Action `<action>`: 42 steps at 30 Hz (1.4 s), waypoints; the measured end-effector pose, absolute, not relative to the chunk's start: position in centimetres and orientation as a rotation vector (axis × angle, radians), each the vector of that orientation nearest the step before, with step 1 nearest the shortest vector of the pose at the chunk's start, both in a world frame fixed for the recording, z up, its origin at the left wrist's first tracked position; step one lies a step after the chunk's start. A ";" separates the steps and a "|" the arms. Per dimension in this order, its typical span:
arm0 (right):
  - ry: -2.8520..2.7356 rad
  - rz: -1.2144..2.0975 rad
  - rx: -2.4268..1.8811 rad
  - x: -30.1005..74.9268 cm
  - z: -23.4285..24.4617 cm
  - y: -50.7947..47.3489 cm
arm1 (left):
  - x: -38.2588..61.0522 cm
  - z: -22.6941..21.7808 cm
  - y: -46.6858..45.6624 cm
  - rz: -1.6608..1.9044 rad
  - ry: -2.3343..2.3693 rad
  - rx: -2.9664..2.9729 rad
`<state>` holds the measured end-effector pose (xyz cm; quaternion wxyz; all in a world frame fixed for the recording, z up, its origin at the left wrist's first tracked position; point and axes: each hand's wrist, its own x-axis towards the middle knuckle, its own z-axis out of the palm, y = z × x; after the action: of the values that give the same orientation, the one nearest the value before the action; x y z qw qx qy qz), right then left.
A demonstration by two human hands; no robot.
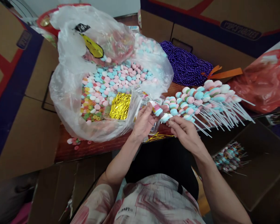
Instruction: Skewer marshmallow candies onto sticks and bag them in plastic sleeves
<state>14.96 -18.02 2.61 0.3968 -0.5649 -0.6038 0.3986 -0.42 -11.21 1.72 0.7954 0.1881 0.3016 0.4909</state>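
My left hand is closed around a candy skewer with pink, yellow, white and blue pieces. To its right, my right hand is closed in a pinch close to the skewer's lower end. What sits between those fingertips is too small to make out. Finished-looking candy skewers on white sticks lie piled beyond my right hand, sticks pointing toward me. Left of my left hand, a clear box of gold twist ties rests on loose pastel candies in a big plastic bag.
Purple bead strings with an orange ribbon lie behind the skewers. A red plastic bag stands at right. Cardboard boxes surround the table. Wrapped skewers lie in an open box at lower right. Loose gummy rings dot the table edge.
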 end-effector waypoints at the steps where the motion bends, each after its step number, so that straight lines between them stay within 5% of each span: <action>1: -1.515 1.024 -1.430 15.0 2.6 -18.0 | -0.4 1.7 -11.3 1.059 0.641 0.429; 10: -1.859 0.293 -1.700 12.9 3.0 -18.0 | 0.1 2.4 -11.9 1.059 0.698 0.439; 17: -1.920 0.048 -1.717 11.2 1.9 -17.6 | 0.3 2.3 -12.4 1.036 0.764 0.448; 23: -1.778 0.208 -1.572 11.5 2.6 -17.5 | -0.9 2.4 -12.4 0.913 0.688 0.487; 34: -1.807 0.229 -1.573 10.9 2.2 -18.0 | -1.5 2.2 -10.7 1.262 0.761 0.377; 42: -1.408 1.083 -1.409 11.9 3.6 -18.2 | -1.2 2.3 -10.7 1.282 0.738 0.347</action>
<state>11.87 -18.23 3.59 0.4235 -0.5629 -0.5626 0.4328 -1.21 -10.73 2.30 0.7251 0.1575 0.3344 0.5810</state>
